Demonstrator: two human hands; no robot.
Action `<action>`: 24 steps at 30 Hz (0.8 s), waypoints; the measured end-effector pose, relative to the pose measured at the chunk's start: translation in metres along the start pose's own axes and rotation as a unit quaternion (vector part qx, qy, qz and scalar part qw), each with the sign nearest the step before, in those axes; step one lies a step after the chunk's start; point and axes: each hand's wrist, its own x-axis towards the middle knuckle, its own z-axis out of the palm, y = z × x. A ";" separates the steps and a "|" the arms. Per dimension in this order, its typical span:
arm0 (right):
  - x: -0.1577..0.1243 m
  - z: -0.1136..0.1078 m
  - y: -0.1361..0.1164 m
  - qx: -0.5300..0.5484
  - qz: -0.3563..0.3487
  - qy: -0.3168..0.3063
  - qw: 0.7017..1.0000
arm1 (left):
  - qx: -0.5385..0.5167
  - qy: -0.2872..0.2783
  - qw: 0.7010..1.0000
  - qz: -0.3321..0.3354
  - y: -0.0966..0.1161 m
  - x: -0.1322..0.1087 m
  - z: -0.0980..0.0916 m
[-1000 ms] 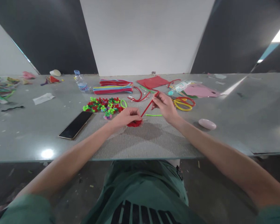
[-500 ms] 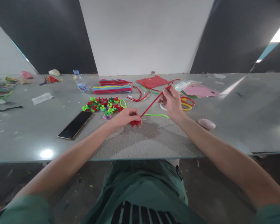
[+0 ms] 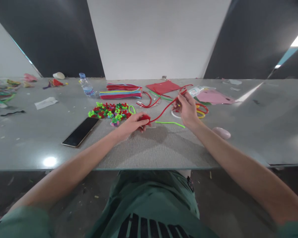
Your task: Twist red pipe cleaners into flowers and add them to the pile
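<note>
A red pipe cleaner [image 3: 164, 110] runs in a gentle curve between my two hands, rising toward the right. My left hand [image 3: 135, 124] is closed round its lower end, where a bundled red piece [image 3: 145, 119] shows between the fingers; its exact shape is partly hidden. Pinched in my right hand [image 3: 186, 107] is the upper end, with a short tip sticking out past the fingers. Below the strand, a bright green pipe cleaner [image 3: 170, 123] lies on the table. Left of my left hand sits a pile of small red and green pipe-cleaner flowers [image 3: 109, 110].
A phone [image 3: 80, 132] lies at front left. Behind are a water bottle [image 3: 86, 86], pipe-cleaner bundles [image 3: 120, 95] and a red sheet [image 3: 164, 87]. Scissors with a yellow handle [image 3: 201, 114] lie behind my right hand, and a pink oval object [image 3: 221, 133] beside my right forearm.
The red bundle in my left hand has turned upward and shows more above the fingers. The strand has gone from straight to curved. My right hand has shifted slightly right.
</note>
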 end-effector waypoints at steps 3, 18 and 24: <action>-0.002 0.001 -0.005 0.018 0.003 0.032 0.999 | -0.020 0.041 0.999 0.016 -0.001 0.002 -0.001; -0.036 0.029 -0.018 -0.072 0.017 -0.316 0.946 | 0.120 -0.016 0.992 0.026 0.009 0.001 0.001; -0.043 0.034 -0.016 -0.093 0.044 -0.344 0.933 | 0.117 -0.006 0.992 0.054 0.005 0.002 0.002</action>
